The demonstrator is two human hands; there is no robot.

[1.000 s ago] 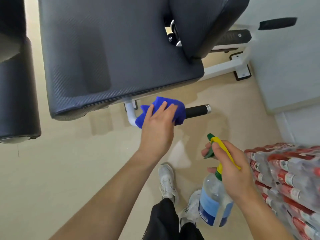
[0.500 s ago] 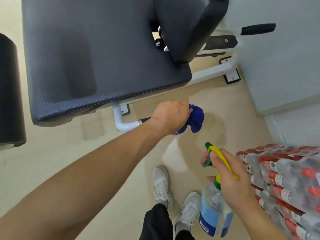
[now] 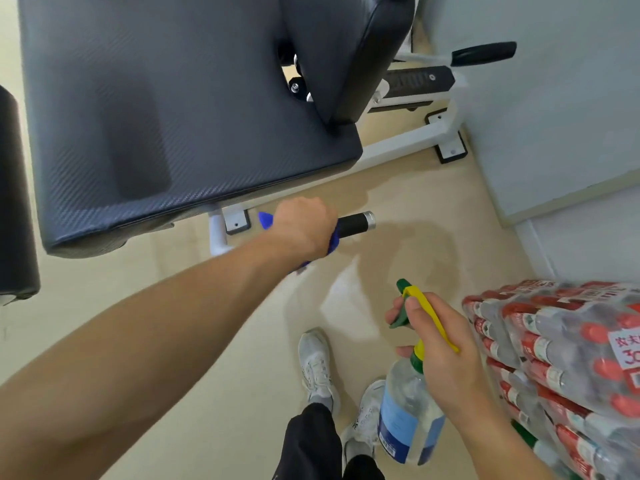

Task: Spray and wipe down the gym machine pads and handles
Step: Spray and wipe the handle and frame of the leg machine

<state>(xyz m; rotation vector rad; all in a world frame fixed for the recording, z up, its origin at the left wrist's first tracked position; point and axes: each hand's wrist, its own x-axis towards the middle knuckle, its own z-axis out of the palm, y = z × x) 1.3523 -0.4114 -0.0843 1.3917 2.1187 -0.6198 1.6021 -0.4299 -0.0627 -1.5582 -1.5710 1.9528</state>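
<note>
Head view | I note left hand (image 3: pixel 304 230), blue cloth (image 3: pixel 266 220) clenched round side handle (image 3: pixel 356 223), slid inboard, tip exposed | right hand (image 3: pixel 440 341) holds spray bottle (image 3: pixel 408 420) | handle wipe ongoing

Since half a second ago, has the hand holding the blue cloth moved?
Yes: the left hand slid back along the handle toward the white frame tube, uncovering its black end.

A beige floor (image 3: pixel 104 306) is bordered by a pale grey wall (image 3: pixel 554 116), near which shrink-wrapped packs of bottles (image 3: pixel 561 362) are stacked.
</note>
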